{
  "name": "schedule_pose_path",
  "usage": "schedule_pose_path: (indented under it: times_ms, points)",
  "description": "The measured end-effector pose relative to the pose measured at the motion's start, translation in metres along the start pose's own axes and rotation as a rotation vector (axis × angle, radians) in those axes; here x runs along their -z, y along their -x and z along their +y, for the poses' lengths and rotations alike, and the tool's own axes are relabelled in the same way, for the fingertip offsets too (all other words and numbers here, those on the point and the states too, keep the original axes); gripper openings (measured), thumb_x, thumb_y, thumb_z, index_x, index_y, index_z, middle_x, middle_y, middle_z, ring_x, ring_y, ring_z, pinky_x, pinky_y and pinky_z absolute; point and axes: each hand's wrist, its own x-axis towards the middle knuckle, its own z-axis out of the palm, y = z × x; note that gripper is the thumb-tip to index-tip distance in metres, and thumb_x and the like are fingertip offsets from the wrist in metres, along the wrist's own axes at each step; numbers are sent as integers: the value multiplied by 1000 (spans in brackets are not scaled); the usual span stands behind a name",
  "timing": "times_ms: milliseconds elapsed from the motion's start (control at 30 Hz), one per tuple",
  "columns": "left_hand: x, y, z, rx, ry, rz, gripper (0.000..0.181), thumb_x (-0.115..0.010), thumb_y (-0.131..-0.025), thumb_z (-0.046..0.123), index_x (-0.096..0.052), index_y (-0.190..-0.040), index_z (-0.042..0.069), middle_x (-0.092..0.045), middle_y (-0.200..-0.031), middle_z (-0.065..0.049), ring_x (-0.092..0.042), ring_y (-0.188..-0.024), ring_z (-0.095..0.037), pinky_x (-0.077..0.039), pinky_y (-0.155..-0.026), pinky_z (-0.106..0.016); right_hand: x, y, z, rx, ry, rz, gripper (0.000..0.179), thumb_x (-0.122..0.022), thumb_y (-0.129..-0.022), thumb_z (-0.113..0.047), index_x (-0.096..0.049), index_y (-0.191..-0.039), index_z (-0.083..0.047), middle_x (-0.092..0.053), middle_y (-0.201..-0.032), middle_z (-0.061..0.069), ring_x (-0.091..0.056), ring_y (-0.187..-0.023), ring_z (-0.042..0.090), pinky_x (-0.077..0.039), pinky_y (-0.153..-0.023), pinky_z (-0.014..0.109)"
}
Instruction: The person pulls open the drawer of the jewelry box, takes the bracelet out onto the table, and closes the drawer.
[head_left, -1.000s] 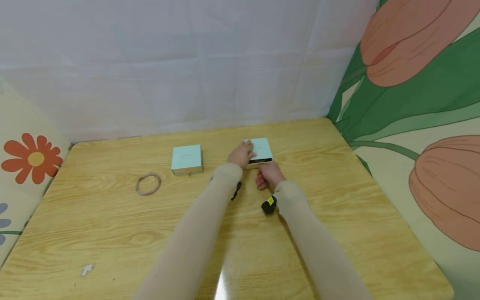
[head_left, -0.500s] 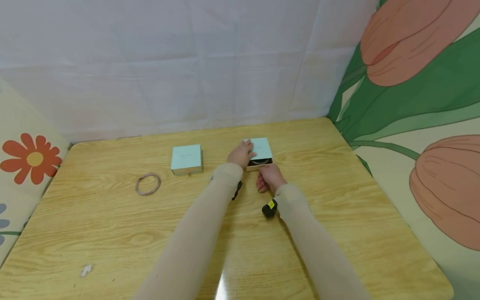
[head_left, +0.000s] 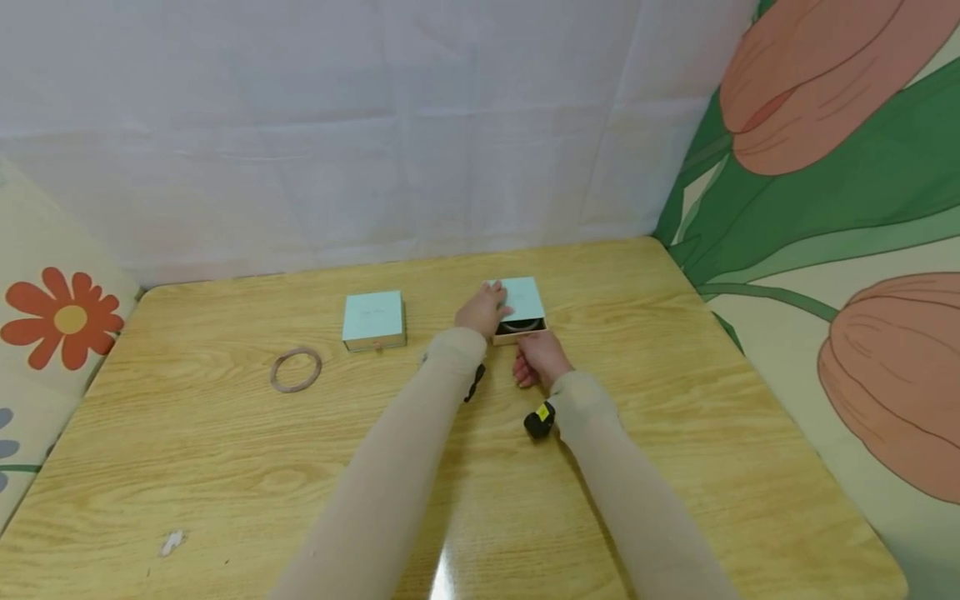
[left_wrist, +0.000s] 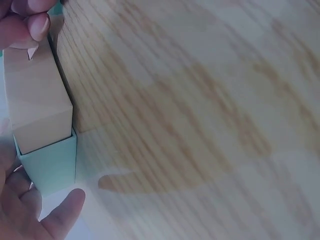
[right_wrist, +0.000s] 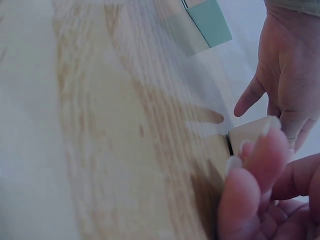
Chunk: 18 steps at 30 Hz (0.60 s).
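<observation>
Bench: wood-grained (head_left: 247, 467), carrying two pale-blue boxes and a ring.
Right-hand box: near the far edge, right of its middle (head_left: 523, 298); its drawer (left_wrist: 37, 82) is part-way out toward the near edge (dark inside, with a curved thing there).
Left hand: on that box's top (head_left: 482, 311), fingers spread and extended, pressing rather than gripping.
Right hand: at the drawer front (head_left: 544, 357), fingers closed in a pinch on its small tab (left_wrist: 32, 52).
Left-hand box: closed, near the far edge (head_left: 373, 315).
Ring: flat, toward the left edge (head_left: 274, 372).
</observation>
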Motion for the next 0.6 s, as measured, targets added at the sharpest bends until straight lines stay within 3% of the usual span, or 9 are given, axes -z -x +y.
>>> schedule_pose_path:
  times_ms: [267, 600]
  points:
    - [0, 2, 1, -7, -18, 1, 56, -44, -102, 34, -32, -152, 12, -19, -160, -4, -12, -147, -21, -19, -117, -33, 0, -2, 2, -8, -6, 14, 30, -37, -101, -12, -53, -79, 2, -55, -53, 5, -51, -38, 12, -48, -36, 26]
    - [0, 2, 2, 6, -5, -4, 55, -43, -102, 33, -32, -152, 13, -18, -160, -3, -11, -147, -20, -22, -116, -33, -4, 2, 3, 39, 17, 61, 29, -38, -96, -7, -54, -75, 3, -54, -49, 5, -49, -35, 12, -46, -34, 26]
